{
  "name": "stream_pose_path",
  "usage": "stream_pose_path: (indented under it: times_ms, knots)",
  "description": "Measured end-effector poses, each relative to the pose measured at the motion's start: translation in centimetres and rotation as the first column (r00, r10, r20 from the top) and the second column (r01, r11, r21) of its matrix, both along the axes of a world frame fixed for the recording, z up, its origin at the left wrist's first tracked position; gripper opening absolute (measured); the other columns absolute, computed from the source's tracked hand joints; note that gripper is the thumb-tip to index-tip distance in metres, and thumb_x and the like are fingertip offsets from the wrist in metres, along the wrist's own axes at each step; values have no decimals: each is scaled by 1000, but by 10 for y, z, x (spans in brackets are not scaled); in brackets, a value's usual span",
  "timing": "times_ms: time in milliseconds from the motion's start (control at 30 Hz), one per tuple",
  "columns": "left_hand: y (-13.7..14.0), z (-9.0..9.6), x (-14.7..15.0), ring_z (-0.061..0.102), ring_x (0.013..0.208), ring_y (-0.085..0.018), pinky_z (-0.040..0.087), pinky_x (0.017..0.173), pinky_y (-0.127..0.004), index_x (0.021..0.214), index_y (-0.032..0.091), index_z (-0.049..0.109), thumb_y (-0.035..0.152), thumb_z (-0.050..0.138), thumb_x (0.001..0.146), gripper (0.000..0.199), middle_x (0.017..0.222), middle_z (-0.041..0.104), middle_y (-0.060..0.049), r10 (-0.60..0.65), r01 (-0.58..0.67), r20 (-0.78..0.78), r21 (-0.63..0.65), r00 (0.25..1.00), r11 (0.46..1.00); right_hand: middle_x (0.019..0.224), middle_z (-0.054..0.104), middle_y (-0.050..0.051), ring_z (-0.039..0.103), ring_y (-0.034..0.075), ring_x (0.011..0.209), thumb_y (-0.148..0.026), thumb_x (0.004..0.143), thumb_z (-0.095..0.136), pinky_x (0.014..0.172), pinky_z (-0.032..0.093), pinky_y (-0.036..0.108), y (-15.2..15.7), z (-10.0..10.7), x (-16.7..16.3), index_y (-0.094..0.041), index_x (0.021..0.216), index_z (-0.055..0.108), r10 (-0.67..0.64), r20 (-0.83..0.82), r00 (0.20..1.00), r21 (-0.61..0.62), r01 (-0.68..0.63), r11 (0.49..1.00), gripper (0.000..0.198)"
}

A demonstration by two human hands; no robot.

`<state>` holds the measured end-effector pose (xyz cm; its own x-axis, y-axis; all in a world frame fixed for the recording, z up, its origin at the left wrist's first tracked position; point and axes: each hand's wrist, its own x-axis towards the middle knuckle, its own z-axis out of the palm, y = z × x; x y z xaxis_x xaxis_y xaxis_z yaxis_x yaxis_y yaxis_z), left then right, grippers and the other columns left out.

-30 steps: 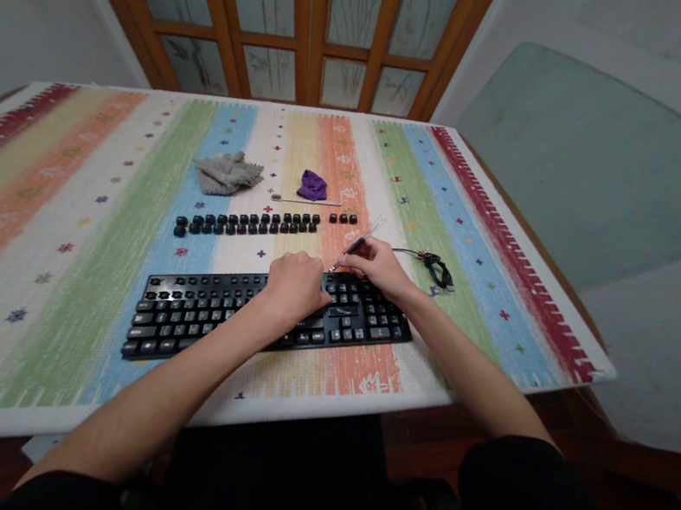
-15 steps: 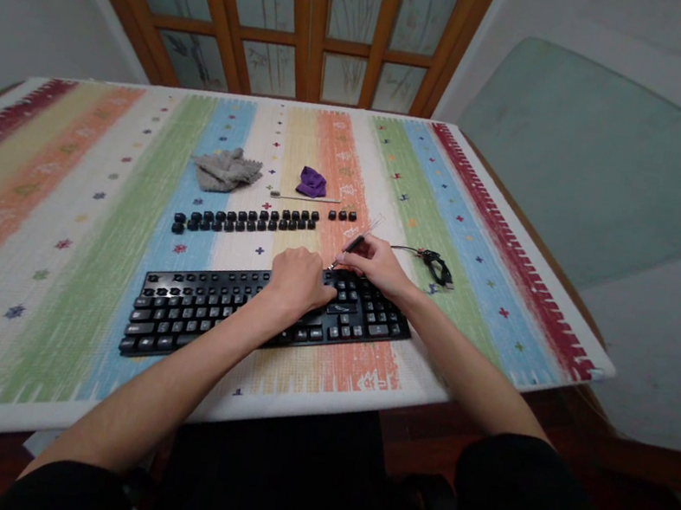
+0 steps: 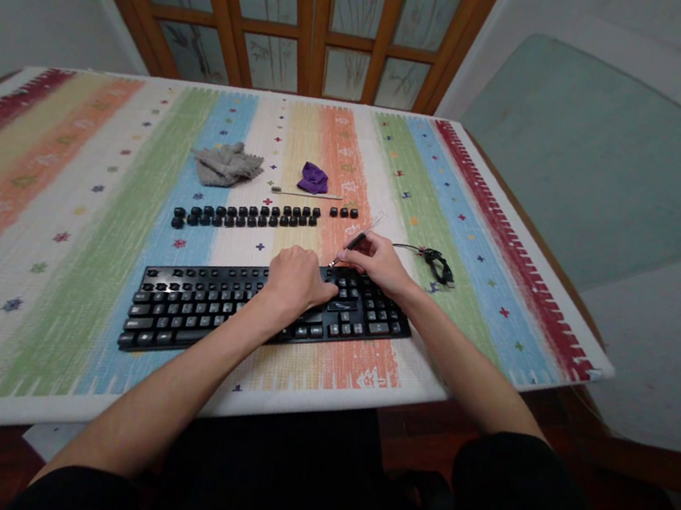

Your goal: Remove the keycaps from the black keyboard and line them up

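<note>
A black keyboard (image 3: 168,335) lies across the front of the table; much of its top row on the left shows bare switches. My left hand (image 3: 294,282) rests on its middle with curled fingers at the back edge and the thumb over the keys, gripping it. Pinched in my right hand (image 3: 379,262) is a slim keycap puller (image 3: 356,241) with a black grip and a thin, wire-like upper end. Its metal lower tip touches or nearly touches the keyboard's back edge, just right of my left hand. Behind the keyboard, loose black keycaps (image 3: 242,217) stand in two rows.
A grey cloth (image 3: 228,165), a purple cloth (image 3: 313,178) and a thin brush (image 3: 305,194) lie beyond the keycaps. To the right sits a coiled black cable (image 3: 438,267). A striped tablecloth (image 3: 79,244) covers the table.
The view has shifted very slightly. My hands, the keycap puller and the keyboard hold almost the same positions.
</note>
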<state>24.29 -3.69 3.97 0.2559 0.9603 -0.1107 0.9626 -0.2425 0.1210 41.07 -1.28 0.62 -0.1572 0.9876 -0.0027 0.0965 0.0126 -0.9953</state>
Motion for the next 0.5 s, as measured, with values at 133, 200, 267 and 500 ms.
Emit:
stream_pose_path:
  times_ms: [133, 200, 267, 500]
  knots:
    - [-1, 3, 0, 70, 93, -37, 56, 81, -43, 101, 1, 75, 44, 59, 78, 51, 98, 73, -25, 39, -38, 22, -23, 999, 999, 70, 65, -1, 60, 15, 66, -30, 63, 80, 65, 49, 30, 1, 0, 0, -18, 74, 60, -4, 7, 1000, -6, 4, 1000, 26]
    - [-3, 6, -1, 70, 93, -37, 55, 81, -43, 101, 1, 75, 44, 59, 78, 52, 97, 73, -25, 47, -46, 23, -35, 999, 998, 69, 65, -1, 60, 15, 66, -31, 63, 81, 65, 49, 30, 1, -1, 0, -18, 74, 59, -4, 7, 1000, -10, 4, 1000, 27]
    - [-4, 11, -4, 69, 93, -39, 55, 80, -44, 99, -1, 74, 44, 59, 78, 52, 95, 72, -26, 31, -30, 22, -30, 999, 999, 68, 64, -2, 61, 16, 66, -32, 63, 81, 65, 50, 30, 1, -1, 0, -19, 75, 59, -2, 4, 1000, -13, 2, 1000, 28]
    - [11, 20, -38, 69, 81, -33, 54, 76, -42, 91, 7, 73, 38, 64, 76, 36, 81, 72, -18, -76, 72, 107, 46, 991, 996, 66, 64, -2, 59, 14, 62, -27, 63, 80, 62, 46, 28, -1, 2, -1, -18, 74, 59, -21, -64, 998, -33, 19, 999, 25]
